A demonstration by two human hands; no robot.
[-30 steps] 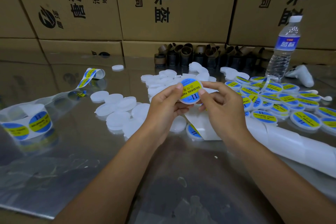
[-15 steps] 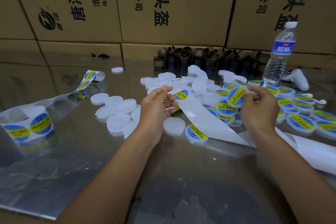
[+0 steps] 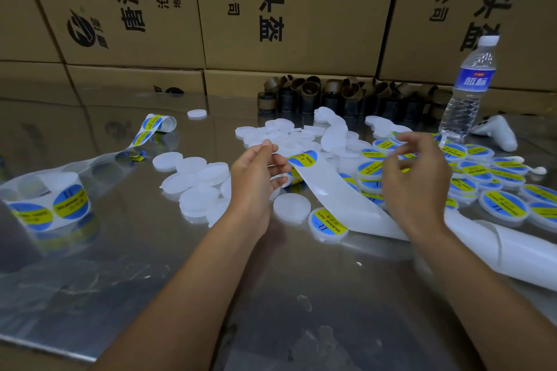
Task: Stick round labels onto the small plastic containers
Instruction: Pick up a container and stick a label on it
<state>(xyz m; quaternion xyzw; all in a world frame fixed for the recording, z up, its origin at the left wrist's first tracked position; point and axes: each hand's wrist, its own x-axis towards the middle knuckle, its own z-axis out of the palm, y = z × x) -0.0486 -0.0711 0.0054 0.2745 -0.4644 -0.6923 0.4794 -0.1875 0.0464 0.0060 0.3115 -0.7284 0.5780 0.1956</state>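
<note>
My left hand (image 3: 259, 178) pinches the end of a white backing strip (image 3: 334, 190) that carries a round blue-and-yellow label (image 3: 303, 158) just past the fingertips. Blurred, my right hand (image 3: 413, 181) hovers with loosely spread fingers over the heap of labelled containers (image 3: 488, 172); I see nothing held in it. Unlabelled white containers (image 3: 193, 169) lie in a cluster left of my left hand. One bare container (image 3: 291, 205) and one labelled container (image 3: 328, 221) sit between my wrists.
A label roll (image 3: 45, 205) trails across the shiny metal table (image 3: 150, 295) at the left. At the back stand brown cardboard tubes (image 3: 331, 96), a water bottle (image 3: 468, 90), a white controller (image 3: 494, 132) and stacked cardboard boxes (image 3: 286, 9).
Both hands held one labelled container a second ago. My right hand carried it to the right-hand heap and now shows none; my left hand took the strip end.
</note>
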